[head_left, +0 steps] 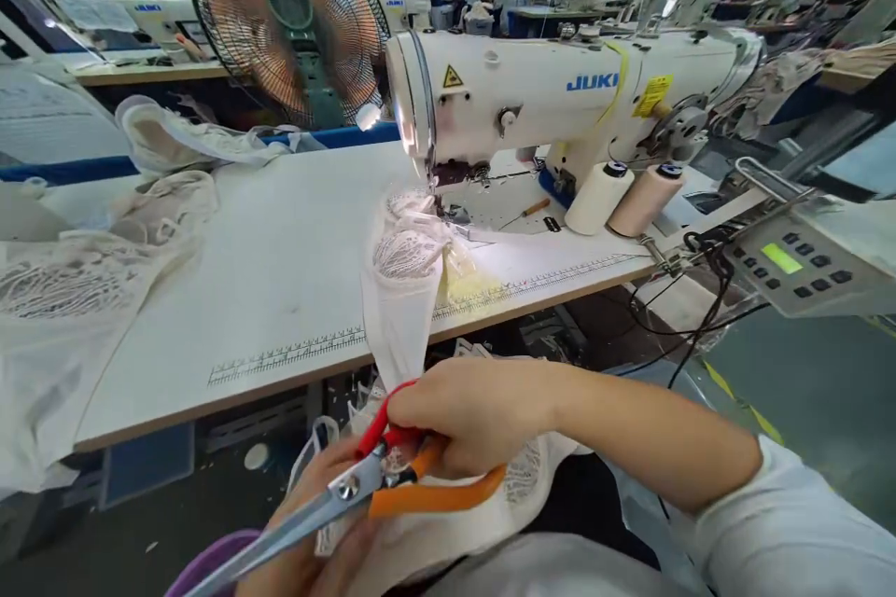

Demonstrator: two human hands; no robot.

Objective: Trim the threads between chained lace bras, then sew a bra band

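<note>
JUKI in blue on sewing machine (560, 93) arm; same brand, small, on farther machines.
Yellow triangle warning sticker (453, 76) near machine head; yellow label (652, 95), print too small to read. Ruler markings (294, 354) along surface edge, numerals illegible.

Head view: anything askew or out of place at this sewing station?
Mostly orderly. The lace fabric trails from under the sewing machine needle over the table edge to the lap, where the right hand holds scissors. Two thread cones lie tipped over.
</note>
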